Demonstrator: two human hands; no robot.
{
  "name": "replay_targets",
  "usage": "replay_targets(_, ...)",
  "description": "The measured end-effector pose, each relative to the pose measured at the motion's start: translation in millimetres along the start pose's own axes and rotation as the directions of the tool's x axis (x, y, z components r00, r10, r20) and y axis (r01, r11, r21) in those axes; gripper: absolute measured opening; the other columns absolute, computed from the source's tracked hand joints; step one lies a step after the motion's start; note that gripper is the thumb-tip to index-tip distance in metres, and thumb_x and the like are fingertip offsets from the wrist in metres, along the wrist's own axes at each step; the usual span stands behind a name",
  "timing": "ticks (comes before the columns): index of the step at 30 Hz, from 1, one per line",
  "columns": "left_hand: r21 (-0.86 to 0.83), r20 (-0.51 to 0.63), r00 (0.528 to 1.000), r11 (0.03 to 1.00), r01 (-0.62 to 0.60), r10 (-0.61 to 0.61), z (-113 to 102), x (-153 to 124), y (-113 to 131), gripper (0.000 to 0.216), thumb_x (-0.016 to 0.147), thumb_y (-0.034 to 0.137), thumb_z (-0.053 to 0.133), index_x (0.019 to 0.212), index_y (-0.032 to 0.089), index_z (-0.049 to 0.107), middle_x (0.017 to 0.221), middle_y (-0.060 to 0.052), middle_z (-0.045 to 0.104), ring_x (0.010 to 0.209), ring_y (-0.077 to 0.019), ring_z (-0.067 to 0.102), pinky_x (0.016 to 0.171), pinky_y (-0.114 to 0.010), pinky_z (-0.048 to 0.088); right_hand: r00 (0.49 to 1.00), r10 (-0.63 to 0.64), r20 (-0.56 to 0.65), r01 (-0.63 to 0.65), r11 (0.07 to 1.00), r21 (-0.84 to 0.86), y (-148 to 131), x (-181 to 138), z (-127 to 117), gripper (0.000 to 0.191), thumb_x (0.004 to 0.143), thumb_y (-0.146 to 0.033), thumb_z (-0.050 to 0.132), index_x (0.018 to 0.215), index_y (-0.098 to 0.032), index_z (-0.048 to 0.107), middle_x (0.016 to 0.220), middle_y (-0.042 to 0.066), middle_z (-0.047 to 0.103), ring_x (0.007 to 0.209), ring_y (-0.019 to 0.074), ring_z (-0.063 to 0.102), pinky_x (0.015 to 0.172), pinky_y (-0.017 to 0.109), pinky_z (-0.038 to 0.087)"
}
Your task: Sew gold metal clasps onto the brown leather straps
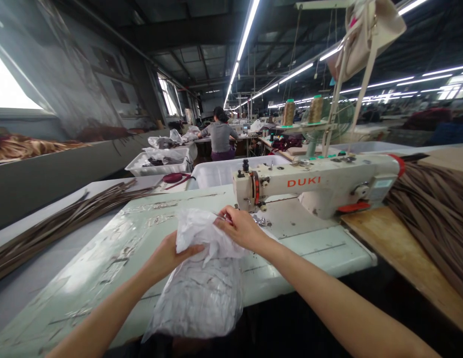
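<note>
1. While your forearms reach in from the bottom corners, a white plastic bag (201,298) sits between your hands, bunched on top, its see-through lower part drooping over the front edge of a pale green sewing table (171,199).
2. Your left hand (181,256) grips the bag's left side, thumb across the front; its other fingers are mostly hidden behind the plastic.
3. Your right hand (240,228) has thumb and fingertips drawn together at the bag's upper right, pinching a slim shiny item (221,217) too small to identify.
4. Just beyond that hand stands a sewing machine (306,181) marked DUKI, with small metal pieces (259,221) near its needle end.
5. The step in hand seems to be working at the bag's gathered upper part; whether the slim item is going in or coming out cannot be told.
6. The next move probably calls for a steady left hold, so the sagging bag does not slip off, and a careful right pinch.
</note>
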State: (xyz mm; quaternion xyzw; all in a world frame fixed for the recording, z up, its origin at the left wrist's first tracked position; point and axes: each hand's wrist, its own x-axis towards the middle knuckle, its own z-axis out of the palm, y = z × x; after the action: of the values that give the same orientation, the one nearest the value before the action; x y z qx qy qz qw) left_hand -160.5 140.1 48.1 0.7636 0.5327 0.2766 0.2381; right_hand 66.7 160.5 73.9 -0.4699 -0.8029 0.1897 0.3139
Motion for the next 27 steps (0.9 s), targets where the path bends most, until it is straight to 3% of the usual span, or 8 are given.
replay_targets(3,0.038,0.071,0.994,0.996,-0.083,0.08,-6,-7,9,0.032,0.078,0.042,0.061,0.099,0.018,0.06,0.096,-0.006,0.067,0.085,-0.0248,0.063,0.073,-0.03,0.048,0.99,0.047,0.132,-0.038,0.997,-0.072,14,-18,-12,0.055,0.065,-0.061,0.065,0.102,-0.02,0.061,0.095,0.006,0.058,0.082,0.0199,0.054,0.067,0.025,0.034)
replay_targets(6,0.146,0.049,0.979,0.968,-0.203,0.198,-6,-9,14,0.023,0.082,0.038,0.056,0.094,0.021,0.063,0.098,-0.004,0.066,0.086,-0.0232,0.062,0.074,-0.027,0.046,0.975,0.078,0.209,-0.06,0.994,-0.094,29,-38,-14,0.071,0.053,-0.057,0.074,0.112,-0.021,0.059,0.1,0.006,0.059,0.087,0.0222,0.053,0.071,0.027,0.035)
replay_targets(8,0.197,0.019,0.974,0.954,-0.225,0.226,-3,-7,15,0.02,0.084,0.035,0.052,0.086,0.02,0.064,0.09,-0.003,0.067,0.082,-0.0219,0.062,0.072,-0.025,0.044,0.979,0.061,0.196,-0.049,0.997,-0.065,34,-44,-8,0.049,0.059,-0.042,0.073,0.102,-0.02,0.062,0.086,0.002,0.061,0.077,0.018,0.053,0.065,0.023,0.034)
replay_targets(11,0.264,-0.032,0.982,0.949,-0.173,0.188,2,-2,14,0.024,0.085,0.036,0.049,0.074,0.019,0.061,0.076,-0.002,0.066,0.071,-0.0204,0.061,0.064,-0.024,0.042,0.998,0.03,0.051,-0.029,1.0,-0.009,32,-33,1,0.007,0.072,-0.021,0.056,0.072,-0.016,0.061,0.06,-0.004,0.051,0.059,0.0109,0.044,0.054,0.021,0.026)
replay_targets(16,0.299,-0.018,0.99,0.945,-0.13,0.142,9,6,10,0.031,0.085,0.045,0.048,0.073,0.018,0.059,0.07,-0.002,0.065,0.066,-0.0198,0.059,0.064,-0.025,0.042,0.993,-0.072,-0.095,0.073,0.997,0.004,16,12,-3,0.016,0.074,-0.016,0.047,0.058,-0.015,0.052,0.053,-0.004,0.042,0.056,0.0096,0.037,0.051,0.022,0.021)
replay_targets(19,0.312,0.054,0.979,0.929,-0.202,0.195,9,8,6,0.028,0.086,0.039,0.045,0.074,0.017,0.06,0.07,-0.003,0.064,0.069,-0.0205,0.059,0.066,-0.027,0.043,0.991,-0.117,-0.057,0.113,0.991,-0.072,8,29,-9,0.017,0.075,-0.017,0.047,0.059,-0.017,0.052,0.052,-0.003,0.045,0.054,0.0102,0.035,0.05,0.023,0.02)
replay_targets(22,0.356,0.034,0.967,0.901,-0.247,0.252,5,10,3,0.018,0.079,0.03,0.05,0.072,0.018,0.06,0.071,-0.005,0.063,0.078,-0.0235,0.059,0.07,-0.028,0.043,0.989,-0.143,-0.029,0.139,0.983,-0.121,3,32,-10,0.022,0.08,-0.027,0.047,0.063,-0.018,0.056,0.057,-0.001,0.053,0.055,0.0111,0.038,0.051,0.024,0.021)
replay_targets(27,0.44,-0.151,0.983,0.898,-0.024,0.101,9,14,7,0.026,0.081,0.042,0.051,0.082,0.017,0.06,0.083,-0.009,0.066,0.08,-0.0272,0.06,0.07,-0.032,0.042,0.995,-0.097,-0.028,0.089,0.975,-0.202,2,26,-8,0.029,0.084,-0.038,0.045,0.072,-0.017,0.062,0.069,0.004,0.063,0.06,0.0137,0.047,0.054,0.025,0.023)
